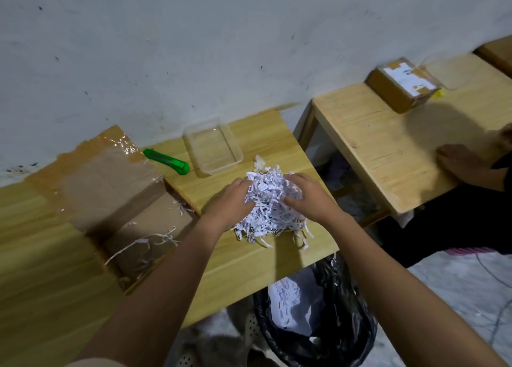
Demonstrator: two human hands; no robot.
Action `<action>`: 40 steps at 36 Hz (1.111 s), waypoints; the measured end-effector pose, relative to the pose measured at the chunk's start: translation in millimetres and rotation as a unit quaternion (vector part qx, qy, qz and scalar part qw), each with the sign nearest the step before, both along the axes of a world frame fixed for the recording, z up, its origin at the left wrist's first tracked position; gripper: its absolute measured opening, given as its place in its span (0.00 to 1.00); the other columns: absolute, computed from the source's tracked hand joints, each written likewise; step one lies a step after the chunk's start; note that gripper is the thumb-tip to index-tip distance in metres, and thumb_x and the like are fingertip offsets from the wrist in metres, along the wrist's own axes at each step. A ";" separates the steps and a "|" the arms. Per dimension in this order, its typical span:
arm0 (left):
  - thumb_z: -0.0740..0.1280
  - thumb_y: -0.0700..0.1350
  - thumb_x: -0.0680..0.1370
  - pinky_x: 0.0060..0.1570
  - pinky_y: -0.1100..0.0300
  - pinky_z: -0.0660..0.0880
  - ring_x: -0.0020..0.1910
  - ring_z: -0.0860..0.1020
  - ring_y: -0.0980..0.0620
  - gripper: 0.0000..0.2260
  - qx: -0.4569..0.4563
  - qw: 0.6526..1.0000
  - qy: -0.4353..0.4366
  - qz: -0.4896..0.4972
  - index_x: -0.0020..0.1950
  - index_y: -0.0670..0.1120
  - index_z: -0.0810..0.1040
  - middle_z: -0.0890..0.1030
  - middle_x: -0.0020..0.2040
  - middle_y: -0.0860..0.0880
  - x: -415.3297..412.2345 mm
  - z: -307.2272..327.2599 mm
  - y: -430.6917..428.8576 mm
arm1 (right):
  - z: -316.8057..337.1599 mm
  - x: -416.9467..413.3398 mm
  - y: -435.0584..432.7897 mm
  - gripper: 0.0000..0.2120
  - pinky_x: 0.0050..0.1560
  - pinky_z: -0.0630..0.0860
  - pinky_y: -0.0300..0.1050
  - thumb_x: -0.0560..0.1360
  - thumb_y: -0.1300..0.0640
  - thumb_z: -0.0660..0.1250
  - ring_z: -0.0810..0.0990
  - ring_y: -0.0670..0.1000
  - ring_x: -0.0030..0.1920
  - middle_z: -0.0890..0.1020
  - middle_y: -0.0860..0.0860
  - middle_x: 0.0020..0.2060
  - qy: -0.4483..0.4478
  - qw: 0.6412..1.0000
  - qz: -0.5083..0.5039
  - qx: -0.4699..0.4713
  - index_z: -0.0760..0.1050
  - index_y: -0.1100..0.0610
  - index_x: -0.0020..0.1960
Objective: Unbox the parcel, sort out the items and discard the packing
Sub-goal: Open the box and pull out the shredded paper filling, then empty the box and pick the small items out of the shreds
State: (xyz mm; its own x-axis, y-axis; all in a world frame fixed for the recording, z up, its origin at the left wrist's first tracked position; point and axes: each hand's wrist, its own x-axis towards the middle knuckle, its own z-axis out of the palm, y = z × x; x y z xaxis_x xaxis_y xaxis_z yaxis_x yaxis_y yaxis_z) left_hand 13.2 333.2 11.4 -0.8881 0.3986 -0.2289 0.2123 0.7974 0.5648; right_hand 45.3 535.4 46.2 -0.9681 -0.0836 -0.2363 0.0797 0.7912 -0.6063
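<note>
at the left of the frame an open cardboard box [133, 217] sits on the wooden worktop [41, 255], its flaps spread and shiny with clear tape; only a few loose white strips lie on its floor; just right of the far flap a green cutter [166, 161] lies flat, pointing up-left toward the wall [194, 48]; beside it, near the wall, stands a clear plastic tray [213, 147], upright, nothing to be seen in it; in the middle of the frame the left hand [232, 200] curls its fingers into the left side of a heap of shredded paper [273, 208]; the heap rests on the worktop near its right end, strips trailing out toward the front edge; the right hand [310, 197] grips the heap's right side, thumb tucked into the strips, so both hands clasp the one bundle between them; below the worktop's front corner, at lower centre, a bin [346, 325] lined with a black bag holds white paper; further right a second worktop [374, 134] stands apart across a gap; on its far part, against the wall, a taped parcel [401, 84] with a torn white label sits closed; at the right edge another person's hand [462, 164] lies flat on that worktop.
</note>
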 end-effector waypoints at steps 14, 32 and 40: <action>0.65 0.51 0.76 0.63 0.47 0.70 0.67 0.67 0.50 0.23 0.033 0.998 0.051 0.018 0.70 0.48 0.66 0.68 0.69 0.50 11.9 41.0 -21.2 | 33.8 3.6 -27.2 0.19 0.61 0.67 0.44 0.75 0.58 0.65 0.73 0.55 0.63 0.75 0.56 0.62 0.057 0.998 0.014 0.019 0.72 0.58 0.65; 0.60 0.46 0.79 0.42 0.59 0.65 0.47 0.71 0.50 0.17 0.290 0.776 0.046 0.558 0.64 0.38 0.65 0.73 0.49 0.44 103.5 3.4 -227.6 | -0.4 7.2 -253.1 0.17 0.61 0.73 0.42 0.73 0.64 0.65 0.78 0.52 0.55 0.79 0.57 0.58 -0.048 0.961 0.241 -0.129 0.75 0.60 0.62; 0.53 0.41 0.82 0.53 0.77 0.62 0.65 0.65 0.57 0.19 0.323 0.798 0.014 0.508 0.73 0.42 0.59 0.68 0.66 0.51 80.0 -16.7 -230.2 | -20.6 19.9 -295.0 0.15 0.51 0.68 0.22 0.74 0.63 0.66 0.77 0.46 0.53 0.81 0.55 0.56 -0.075 0.938 0.303 -0.151 0.77 0.58 0.60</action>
